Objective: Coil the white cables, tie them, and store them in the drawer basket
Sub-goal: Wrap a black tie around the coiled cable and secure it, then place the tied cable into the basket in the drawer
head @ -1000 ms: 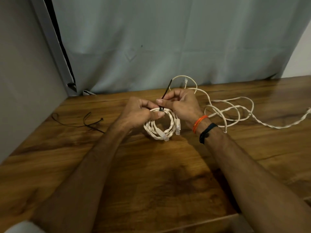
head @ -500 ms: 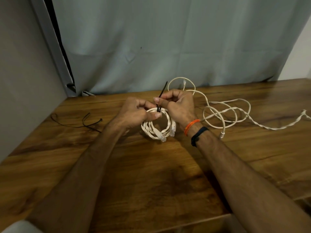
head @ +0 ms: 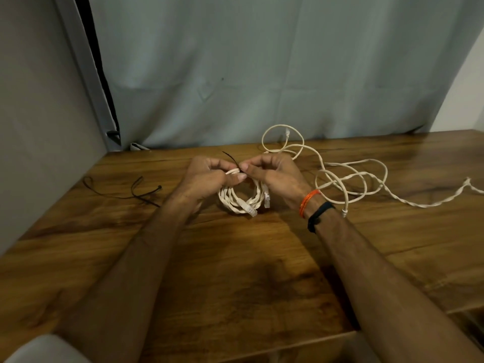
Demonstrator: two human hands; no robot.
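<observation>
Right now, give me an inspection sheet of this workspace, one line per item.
Surface: wooden table, dark grain, glossy.
Job's things: coiled white cable held at its top by both hands; black tie at the pinch point, tail sticking up and left.
Clutter: spare black ties lying at the left of the table.
Hands: left hand and right hand both grip the top of the coil.
Cables: loose white cable uncoiled at the right.
Surroundings: grey curtain behind; drawer basket not seen.
</observation>
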